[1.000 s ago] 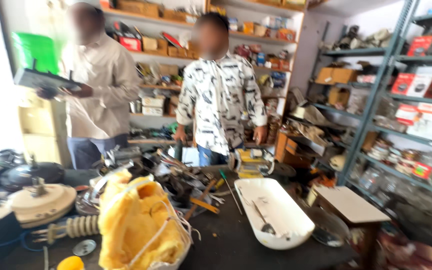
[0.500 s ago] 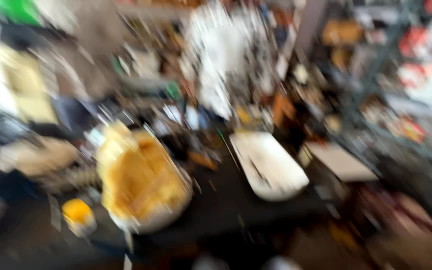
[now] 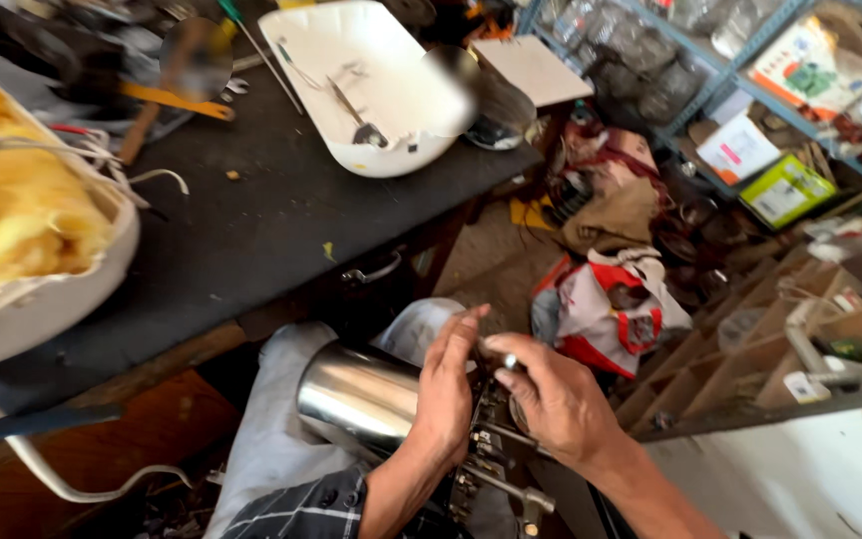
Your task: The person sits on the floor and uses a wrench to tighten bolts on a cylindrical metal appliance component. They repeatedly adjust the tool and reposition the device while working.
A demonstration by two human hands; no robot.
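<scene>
Room: cluttered workshop, seen steeply from above; metal shelving [image 3: 740,70] along upper right, packed with boxes and small parts.
Surface: dark workbench [image 3: 251,230], matte black top, worn wooden edge below, littered with hand tools at far end.
Far left, cut off: broken white shell [image 3: 42,299] stuffed with yellow foam-like filling; only right part inside frame, rest lost past left edge.
Below bench: white cable [image 3: 62,479] looping under the edge, ends out of sight.
Centre top: white oval tub [image 3: 371,80], smooth and glossy, holding a thin tool and bits of wire; one blurred patch over its right rim, nothing readable there.
Lap: shiny steel cylinder [image 3: 361,394], polished, lying on its side across grey trousers, lower centre of frame, below bench edge.
Left hand [image 3: 446,389]: fingers pressed together, palm flat against the cylinder's right end, thumb raised.
Right hand [image 3: 556,399]: curled, fingertips pinching a small metal part [image 3: 507,361] at the cylinder's end; exact grip hard to make out.
Under hands: frame of thin metal rods [image 3: 496,469] with small nuts, partly hidden by both wrists.
Floor, right: red-and-white bag [image 3: 611,309], crumpled, among dusty scrap.
Far right: wooden pigeonhole rack [image 3: 830,329], contents too small to identify.
</scene>
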